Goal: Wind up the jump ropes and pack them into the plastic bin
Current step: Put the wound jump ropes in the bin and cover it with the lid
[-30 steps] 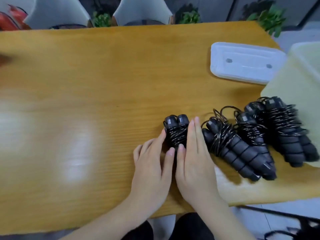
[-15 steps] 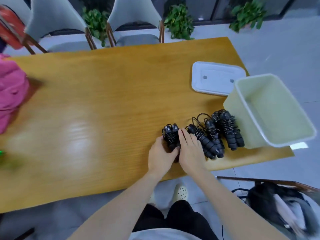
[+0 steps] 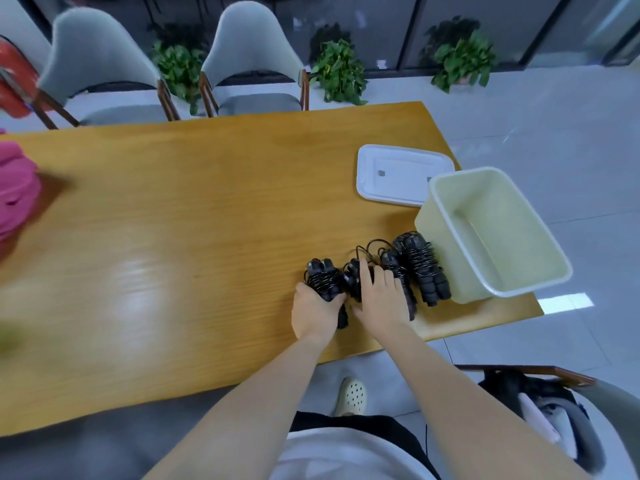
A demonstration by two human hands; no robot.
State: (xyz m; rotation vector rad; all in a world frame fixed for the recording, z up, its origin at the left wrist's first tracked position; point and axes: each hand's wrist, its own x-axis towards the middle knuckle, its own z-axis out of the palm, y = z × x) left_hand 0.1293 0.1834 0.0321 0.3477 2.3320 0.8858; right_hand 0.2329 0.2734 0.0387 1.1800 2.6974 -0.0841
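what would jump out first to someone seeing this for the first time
Probably the row of wound black jump ropes near the front right of the wooden table, with both hands on them: the left hand grips the leftmost bundle, and the right hand rests over the next ones. Just right of them sits the pale plastic bin, with nothing visible inside, its white lid lying flat behind it.

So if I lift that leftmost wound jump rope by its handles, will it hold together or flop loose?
The leftmost jump rope probably lifts as one stiff bundle: its cord looks wrapped tightly round both handles. The left hand already grips it. A loose cord end might dangle.
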